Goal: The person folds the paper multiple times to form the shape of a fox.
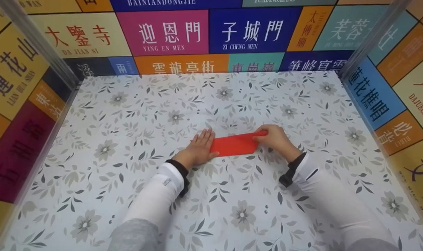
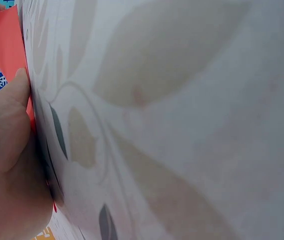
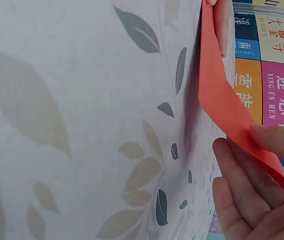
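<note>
A red strip of paper (image 1: 234,144) lies across the patterned tabletop in the head view. My left hand (image 1: 200,146) rests flat on its left part, fingers straight, and covers that end. At the right end my right hand (image 1: 271,137) pinches the paper between thumb and fingers. The right wrist view shows the red paper (image 3: 231,110) bent up off the table toward the right hand (image 3: 261,185), with the thumb on its upper face. In the left wrist view the left thumb lies against the red paper (image 2: 7,45).
White cloth with grey flowers and leaves covers the table (image 1: 127,181). Upright panels with coloured Chinese-character blocks (image 1: 169,33) stand along the back and both sides. Dark bands (image 1: 180,174) circle both wrists over white sleeves.
</note>
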Motion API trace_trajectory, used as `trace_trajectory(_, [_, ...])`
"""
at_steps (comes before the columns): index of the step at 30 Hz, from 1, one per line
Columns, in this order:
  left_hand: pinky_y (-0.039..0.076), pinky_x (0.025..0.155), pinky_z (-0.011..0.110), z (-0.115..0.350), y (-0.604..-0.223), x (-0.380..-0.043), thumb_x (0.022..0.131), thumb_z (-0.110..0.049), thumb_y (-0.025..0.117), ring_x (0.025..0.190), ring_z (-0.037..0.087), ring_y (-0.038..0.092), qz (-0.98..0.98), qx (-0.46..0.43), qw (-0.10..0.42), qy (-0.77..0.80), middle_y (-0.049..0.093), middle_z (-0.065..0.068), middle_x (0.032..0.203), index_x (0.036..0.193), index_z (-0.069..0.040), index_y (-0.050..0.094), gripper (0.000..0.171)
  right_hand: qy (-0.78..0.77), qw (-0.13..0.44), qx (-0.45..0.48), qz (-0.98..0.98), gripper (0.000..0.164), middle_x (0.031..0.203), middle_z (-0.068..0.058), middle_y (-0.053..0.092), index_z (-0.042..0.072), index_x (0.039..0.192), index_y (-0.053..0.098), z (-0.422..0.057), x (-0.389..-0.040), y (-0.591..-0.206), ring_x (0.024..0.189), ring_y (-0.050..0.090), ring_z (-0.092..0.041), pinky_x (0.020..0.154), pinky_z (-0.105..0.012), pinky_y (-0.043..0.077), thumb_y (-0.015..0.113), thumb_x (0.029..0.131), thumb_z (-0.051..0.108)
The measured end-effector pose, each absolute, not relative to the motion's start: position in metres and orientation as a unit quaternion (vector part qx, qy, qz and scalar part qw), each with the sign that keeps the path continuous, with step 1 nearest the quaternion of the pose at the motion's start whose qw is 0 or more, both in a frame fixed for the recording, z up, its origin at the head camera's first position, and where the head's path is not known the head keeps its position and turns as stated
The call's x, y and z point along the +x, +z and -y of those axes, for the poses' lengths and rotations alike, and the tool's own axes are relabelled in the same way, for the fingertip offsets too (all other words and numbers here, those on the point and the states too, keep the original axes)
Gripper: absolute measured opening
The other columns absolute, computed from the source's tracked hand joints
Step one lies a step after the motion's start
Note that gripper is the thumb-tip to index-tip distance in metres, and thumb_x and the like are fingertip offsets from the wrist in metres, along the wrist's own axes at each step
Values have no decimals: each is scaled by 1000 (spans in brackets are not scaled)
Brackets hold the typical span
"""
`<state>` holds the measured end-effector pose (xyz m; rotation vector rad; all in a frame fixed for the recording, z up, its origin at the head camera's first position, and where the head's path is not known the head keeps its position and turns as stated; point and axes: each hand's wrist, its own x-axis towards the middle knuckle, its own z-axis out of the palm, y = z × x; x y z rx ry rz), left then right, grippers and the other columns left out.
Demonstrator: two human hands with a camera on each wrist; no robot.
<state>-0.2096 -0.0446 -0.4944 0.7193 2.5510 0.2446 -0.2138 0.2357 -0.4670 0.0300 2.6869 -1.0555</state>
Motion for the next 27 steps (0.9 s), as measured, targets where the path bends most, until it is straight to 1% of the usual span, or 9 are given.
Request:
trace_trajectory(3, [-1, 122, 43, 45, -494, -209, 101, -52, 32, 150, 28, -11, -931, 263, 238, 89, -12, 12, 163, 155, -4, -5, 81, -376, 121, 8, -919, 26, 91, -11, 66, 6, 106, 71, -235, -211, -469, 67, 57, -22, 56, -30, 50, 70, 86, 23])
trace_trajectory(7, [-2, 122, 42, 44, -493, -209, 102, -50, 32, 150, 27, -12, -931, 260, 240, 89, -12, 11, 163, 155, -4, -6, 80, -401, 119, -12, -908, 30, 106, -14, 71, 5, 113, 71, -234, -206, -473, 90, 63, -24, 75, -30, 51, 69, 87, 22])
trace_trajectory(10, [-2, 122, 42, 44, -494, -209, 102, -49, 33, 150, 28, -12, -931, 260, 239, 87, -11, 12, 163, 155, -3, -5, 79, -416, 135, -37, -899, 33, 117, -14, 69, 6, 120, 68, -234, -203, -477, 105, 63, -25, 90, -33, 50, 65, 91, 20])
trace_trajectory(15, [-2, 122, 43, 44, -496, -210, 102, -50, 32, 150, 28, -11, -931, 263, 238, 85, -11, 12, 163, 155, -3, -5, 79, -428, 149, -71, -888, 36, 126, -11, 66, 9, 129, 63, -232, -197, -483, 113, 61, -24, 96, -37, 49, 60, 94, 18])
trace_trajectory(18, [-1, 122, 44, 44, -497, -210, 102, -51, 33, 150, 28, -11, -931, 263, 240, 83, -11, 11, 163, 155, -5, -6, 80, -428, 133, -79, -891, 36, 127, -12, 65, 9, 129, 63, -231, -194, -486, 117, 59, -24, 102, -40, 46, 58, 95, 16])
trace_trajectory(20, [-1, 122, 44, 44, -497, -210, 101, -52, 33, 150, 28, -11, -930, 263, 242, 81, -11, 11, 163, 155, -5, -7, 81, -423, 123, -82, -894, 35, 126, -13, 65, 9, 129, 63, -230, -192, -488, 119, 59, -26, 103, -42, 45, 58, 95, 15])
trace_trajectory(25, [-2, 122, 44, 44, -496, -210, 101, -51, 33, 150, 28, -11, -930, 263, 242, 82, -11, 11, 163, 155, -5, -6, 81, -429, 116, -93, -891, 35, 128, -13, 64, 9, 130, 63, -226, -184, -489, 120, 59, -28, 101, -41, 47, 57, 96, 13])
trace_trajectory(26, [-1, 122, 44, 44, -496, -210, 101, -51, 33, 150, 28, -10, -931, 263, 241, 82, -10, 11, 163, 155, -5, -6, 81, -431, 117, -96, -890, 35, 129, -12, 64, 10, 130, 63, -225, -183, -490, 116, 61, -29, 96, -41, 50, 58, 96, 13])
trace_trajectory(27, [-1, 122, 44, 44, -495, -210, 101, -51, 33, 150, 28, -10, -931, 263, 241, 81, -10, 11, 163, 155, -5, -5, 81, -428, 115, -100, -891, 35, 130, -12, 63, 11, 130, 62, -224, -182, -490, 117, 61, -28, 96, -40, 49, 58, 96, 12])
